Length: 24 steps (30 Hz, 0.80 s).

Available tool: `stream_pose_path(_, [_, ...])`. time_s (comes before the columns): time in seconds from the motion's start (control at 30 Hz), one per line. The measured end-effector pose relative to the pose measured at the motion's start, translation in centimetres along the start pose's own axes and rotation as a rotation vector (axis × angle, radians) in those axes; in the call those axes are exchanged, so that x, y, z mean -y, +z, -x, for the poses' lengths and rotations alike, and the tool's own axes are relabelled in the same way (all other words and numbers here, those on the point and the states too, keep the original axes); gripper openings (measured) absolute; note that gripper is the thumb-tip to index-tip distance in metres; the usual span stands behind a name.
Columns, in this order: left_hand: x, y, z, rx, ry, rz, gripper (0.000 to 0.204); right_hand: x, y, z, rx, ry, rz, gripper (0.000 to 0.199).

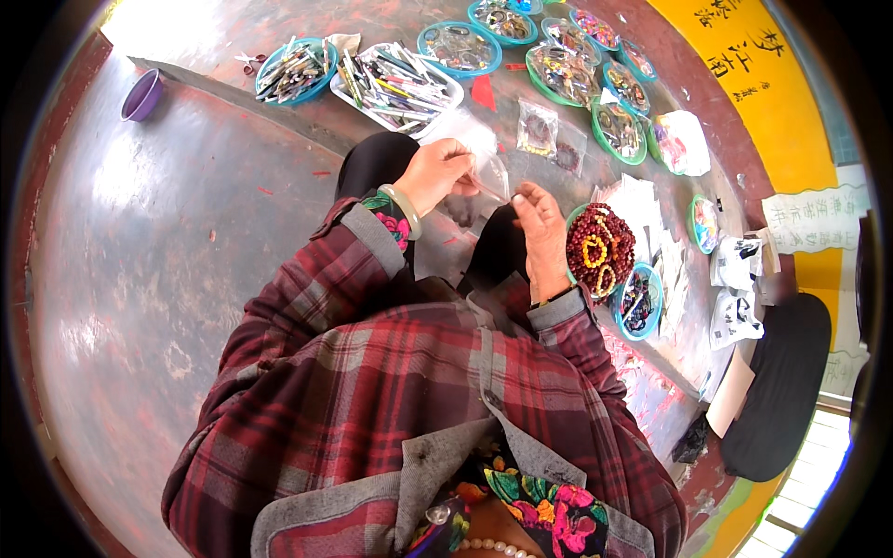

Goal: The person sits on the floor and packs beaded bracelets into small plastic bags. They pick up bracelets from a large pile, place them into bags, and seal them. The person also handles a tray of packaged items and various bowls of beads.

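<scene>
While both hands meet over the lap, the left hand pinches the upper edge of a small clear bag, fingers closed on the film, and the right hand closes its fingertips on the bag's lower corner, so the bag hangs stretched between them, above the dark trousers. What, if anything, is inside the bag is too small to tell. To handle such thin film well, I judge the grip should stay light and near the mouth, each hand keeping one wall apart from the other, since slick plastic tends to cling and slip. A pale green bangle circles the left wrist below a plaid cuff of soft red and grey weave. Just beside the right hand sits a tray heaped with dark red round beads strung in loops, with a few amber strands among them; they look hard and glossy. Next to it a blue-rimmed dish holds mixed dark trinkets. Farther off, oval dishes with teal and green rims stand in an arc on a cloth, filled with small jewellery, and a white tray holds slim sticks or pens. Flat packets lie between them. A purple bowl stands well apart on the worn, shiny reddish floor.
</scene>
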State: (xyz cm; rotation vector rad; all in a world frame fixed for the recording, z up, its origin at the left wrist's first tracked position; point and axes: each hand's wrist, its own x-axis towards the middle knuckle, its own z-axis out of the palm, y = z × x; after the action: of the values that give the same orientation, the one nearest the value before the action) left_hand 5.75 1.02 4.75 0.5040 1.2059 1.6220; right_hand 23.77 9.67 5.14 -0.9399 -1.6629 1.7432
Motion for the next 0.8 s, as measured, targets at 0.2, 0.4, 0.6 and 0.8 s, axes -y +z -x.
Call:
stream_pose_path(0.2, [-2.3, 0.8, 1.6, 0.083, 0.068, 0.28, 0.01, -2.1, 0.9, 0.0, 0.207, -0.007, -0.019, 0.069])
stream_pose_path(0.4, [-5.3, 3.6, 4.0, 0.128, 0.133, 0.358, 0.013, -1.5, 1.8, 0.5, 0.183, 0.082, -0.137, 0.036])
stream_pose_path(0.6, [-6.2, 2.2, 4.9, -0.103, 0.392, -0.068, 0.023, 0.1, 1.2, 1.7, 0.253, 0.257, -0.56, 0.025])
stream_pose_path(0.8, [-3.9, -0.2, 6.8, 0.298, -0.084, 0.037, 0.037, 1.2, 1.1, 2.3, 0.375, 0.319, -0.689, 0.029])
